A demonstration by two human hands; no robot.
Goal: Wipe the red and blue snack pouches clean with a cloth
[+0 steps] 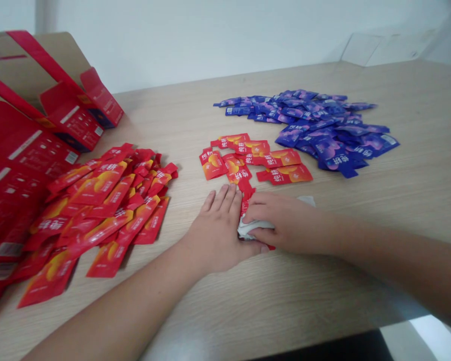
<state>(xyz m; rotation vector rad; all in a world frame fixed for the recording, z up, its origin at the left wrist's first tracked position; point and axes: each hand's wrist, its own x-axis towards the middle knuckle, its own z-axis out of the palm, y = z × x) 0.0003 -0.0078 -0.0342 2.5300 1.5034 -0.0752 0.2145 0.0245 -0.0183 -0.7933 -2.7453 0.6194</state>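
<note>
My left hand [220, 228] lies flat on the table with its fingers stretched out, beside a red sachet [245, 203] that is mostly covered. The fingers of my right hand [281, 220] are closed around a crumpled white tissue [257, 226], pressed onto that sachet. A red edge shows below the tissue. Just beyond both hands lies a loose group of red sachets [285, 174] with orange-yellow prints. Behind my right wrist a small white corner [307, 200] sticks out; I cannot tell whether it belongs to the tissue.
A large heap of red sachets [101, 185] spreads on the left, against red printed boxes [63, 120] that stand along the table's left side. At the back right is a pile of blue-purple sachets [323, 125]. The wooden table [195, 311] meets a white wall behind.
</note>
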